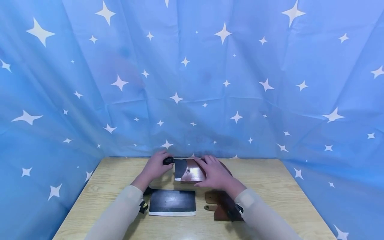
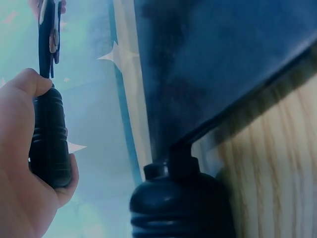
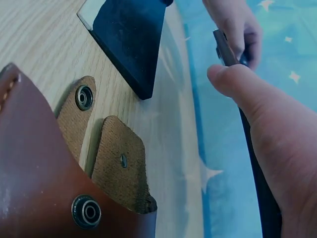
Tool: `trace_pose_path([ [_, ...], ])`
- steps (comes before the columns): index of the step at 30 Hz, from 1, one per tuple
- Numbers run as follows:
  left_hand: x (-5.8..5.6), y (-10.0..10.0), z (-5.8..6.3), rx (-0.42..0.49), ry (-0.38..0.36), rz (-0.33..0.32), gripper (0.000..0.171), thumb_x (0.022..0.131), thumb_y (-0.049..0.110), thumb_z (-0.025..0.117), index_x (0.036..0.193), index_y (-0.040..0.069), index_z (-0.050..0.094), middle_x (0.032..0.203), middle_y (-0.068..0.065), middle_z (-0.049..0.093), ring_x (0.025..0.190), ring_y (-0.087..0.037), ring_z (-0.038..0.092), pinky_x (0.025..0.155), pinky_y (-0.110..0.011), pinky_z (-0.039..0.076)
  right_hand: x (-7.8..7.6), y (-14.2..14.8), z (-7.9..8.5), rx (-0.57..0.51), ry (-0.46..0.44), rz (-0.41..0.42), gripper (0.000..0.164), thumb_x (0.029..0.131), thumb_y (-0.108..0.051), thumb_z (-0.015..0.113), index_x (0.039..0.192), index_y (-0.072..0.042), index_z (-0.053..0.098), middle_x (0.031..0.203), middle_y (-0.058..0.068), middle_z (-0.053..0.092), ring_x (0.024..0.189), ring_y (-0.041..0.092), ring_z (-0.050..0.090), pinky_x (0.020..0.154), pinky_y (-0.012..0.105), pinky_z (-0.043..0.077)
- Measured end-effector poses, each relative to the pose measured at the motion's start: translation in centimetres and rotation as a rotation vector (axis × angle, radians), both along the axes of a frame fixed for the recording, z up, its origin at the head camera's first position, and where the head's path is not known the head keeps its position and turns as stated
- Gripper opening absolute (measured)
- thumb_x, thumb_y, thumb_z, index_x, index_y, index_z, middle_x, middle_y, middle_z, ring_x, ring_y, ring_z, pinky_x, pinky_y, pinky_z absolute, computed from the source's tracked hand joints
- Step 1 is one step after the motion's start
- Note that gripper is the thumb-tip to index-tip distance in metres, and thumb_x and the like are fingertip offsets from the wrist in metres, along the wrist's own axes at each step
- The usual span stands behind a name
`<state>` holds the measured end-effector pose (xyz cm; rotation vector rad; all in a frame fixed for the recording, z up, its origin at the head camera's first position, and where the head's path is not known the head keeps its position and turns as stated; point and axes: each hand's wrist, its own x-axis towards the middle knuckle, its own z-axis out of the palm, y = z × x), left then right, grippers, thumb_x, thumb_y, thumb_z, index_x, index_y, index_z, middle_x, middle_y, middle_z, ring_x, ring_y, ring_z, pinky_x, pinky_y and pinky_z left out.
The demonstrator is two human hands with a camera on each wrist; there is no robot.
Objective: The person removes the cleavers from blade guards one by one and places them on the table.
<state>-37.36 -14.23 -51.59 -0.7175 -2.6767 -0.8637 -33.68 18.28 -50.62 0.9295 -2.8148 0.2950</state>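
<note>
Brown leather cover [image 1: 193, 174] hugs a knife [image 1: 180, 167] behind the bare chopper [image 1: 172, 200]. I see the left hand [image 1: 156, 165] gripping its handle [image 1: 168, 160], the right hand [image 1: 215, 173] holding the cover; a hard tug could slip and cut.

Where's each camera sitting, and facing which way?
Head: on the head, facing forward and down at the table; left grip, right grip, sleeves show.
Left wrist: worn there, facing a black handle in the left grip; the right grip barely shows.
Right wrist: worn there, facing the right grip on a partly sheathed cleaver; the left grip shows.
Both wrist views share the unsheathed cleaver.
</note>
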Motion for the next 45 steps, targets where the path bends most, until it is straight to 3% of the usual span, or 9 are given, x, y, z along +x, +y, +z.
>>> trace_pose_path([
  [11, 0.1, 0.7, 0.0, -0.027, 0.03, 0.095, 0.032, 0.089, 0.028, 0.085, 0.119, 0.018, 0.081, 0.108, 0.003, 0.067, 0.102, -0.023, 0.063, 0.085, -0.046, 0.055, 0.6, 0.2, 0.4, -0.012, 0.007, -0.025, 0.116, 0.081, -0.078, 0.083, 0.175, -0.028, 0.036, 0.162, 0.01, 0.048, 0.148, 0.033, 0.044, 0.123, 0.055, 0.038],
  [20, 0.3, 1.4, 0.4, -0.02, 0.016, 0.165, 0.03, 0.085, 0.033, 0.083, 0.112, 0.02, 0.08, 0.109, 0.002, 0.069, 0.102, -0.023, 0.063, 0.083, -0.046, 0.055, 0.9, 0.2, 1.1, 0.007, 0.026, -0.039, 0.115, 0.08, -0.083, 0.078, 0.173, -0.027, 0.041, 0.152, 0.003, 0.053, 0.138, 0.026, 0.047, 0.117, 0.051, 0.044],
  [33, 0.2, 1.2, 0.8, -0.002, 0.047, 0.163, 0.026, 0.083, 0.032, 0.083, 0.106, 0.019, 0.08, 0.104, 0.001, 0.068, 0.1, -0.024, 0.062, 0.08, -0.047, 0.055, 0.7, 0.3, 1.4, -0.003, 0.056, -0.019, 0.114, 0.08, -0.078, 0.082, 0.172, -0.026, 0.042, 0.154, 0.004, 0.052, 0.141, 0.028, 0.047, 0.119, 0.054, 0.042],
  [40, 0.3, 0.2, 0.8, 0.001, 0.047, 0.156, 0.031, 0.085, 0.031, 0.085, 0.112, 0.017, 0.081, 0.121, -0.004, 0.072, 0.113, -0.031, 0.066, 0.087, -0.053, 0.056, 0.6, 1.2, 1.4, -0.006, 0.041, -0.009, 0.113, 0.08, -0.077, 0.082, 0.172, -0.025, 0.042, 0.154, 0.004, 0.053, 0.14, 0.028, 0.048, 0.12, 0.054, 0.04],
  [45, 0.2, -0.3, 0.4, -0.007, 0.046, 0.12, 0.031, 0.086, 0.03, 0.085, 0.114, 0.016, 0.08, 0.118, -0.005, 0.072, 0.111, -0.03, 0.065, 0.089, -0.053, 0.056, 0.6, 1.8, 1.0, 0.005, 0.042, 0.01, 0.112, 0.082, -0.077, 0.082, 0.171, -0.022, 0.043, 0.153, 0.005, 0.053, 0.138, 0.028, 0.049, 0.119, 0.054, 0.041],
])
